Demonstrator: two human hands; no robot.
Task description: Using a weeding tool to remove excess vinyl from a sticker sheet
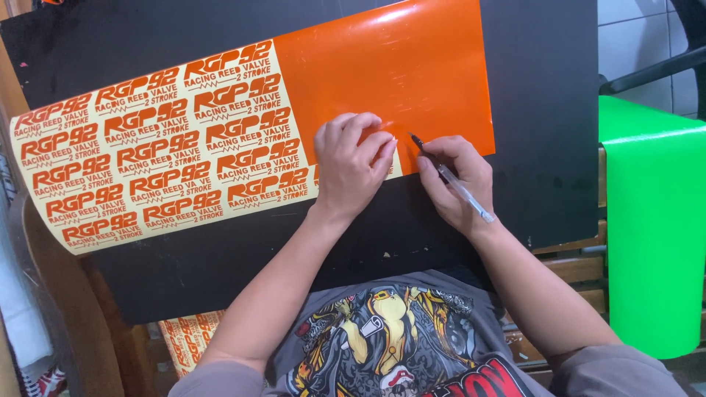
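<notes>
While the left hand (pixel 351 163) presses down with curled fingers on the orange vinyl sheet (pixel 390 70) at its near edge, the right hand (pixel 452 180) grips a slim pen-like tool (pixel 450 179), its dark tip touching the sheet just beside the left fingertips. Both hands work at the boundary where the uncut orange meets the pale backing with rows of orange decals (pixel 158 147). That sheet lies across a black board (pixel 544 110), reaching toward its left edge. Beyond the board's right edge hangs a bright green sheet (pixel 654 220). Another printed decal sheet (pixel 187 338) peeks out below the board's near edge.
</notes>
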